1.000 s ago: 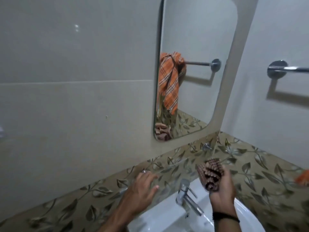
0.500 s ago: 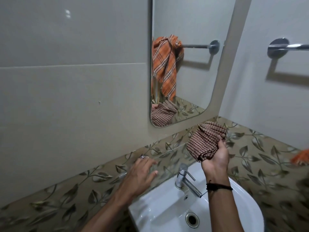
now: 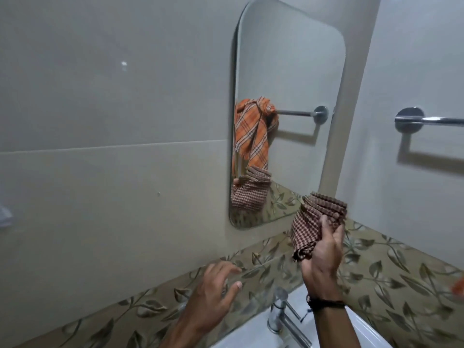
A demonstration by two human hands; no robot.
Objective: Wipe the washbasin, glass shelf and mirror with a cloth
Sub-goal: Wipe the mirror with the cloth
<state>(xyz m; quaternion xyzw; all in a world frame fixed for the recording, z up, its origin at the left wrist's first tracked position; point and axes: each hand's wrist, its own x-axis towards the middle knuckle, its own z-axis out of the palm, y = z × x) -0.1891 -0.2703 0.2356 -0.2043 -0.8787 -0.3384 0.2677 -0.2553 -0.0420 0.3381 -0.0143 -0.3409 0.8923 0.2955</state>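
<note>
Tiled wall behind; right hand point(image 3: 324, 249) grips cloth point(image 3: 313, 227) below mirror point(image 3: 288, 71).

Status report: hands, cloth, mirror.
Right hand holds checked cloth beside mirror lower right corner. Left hand open, fingers spread near leaf tiles. Nothing blocks mirror.

Mirror point(image 3: 288, 96) on the wall at upper centre of my frame, towel rail point(image 3: 426, 120) on the side wall at right, my right hand point(image 3: 324, 254) holding the cloth point(image 3: 313, 227) just below the mirror's lower right corner, my left hand point(image 3: 211, 297) lower centre, left of the tap point(image 3: 277, 315), washbasin point(image 3: 366, 334) along the bottom edge.
</note>
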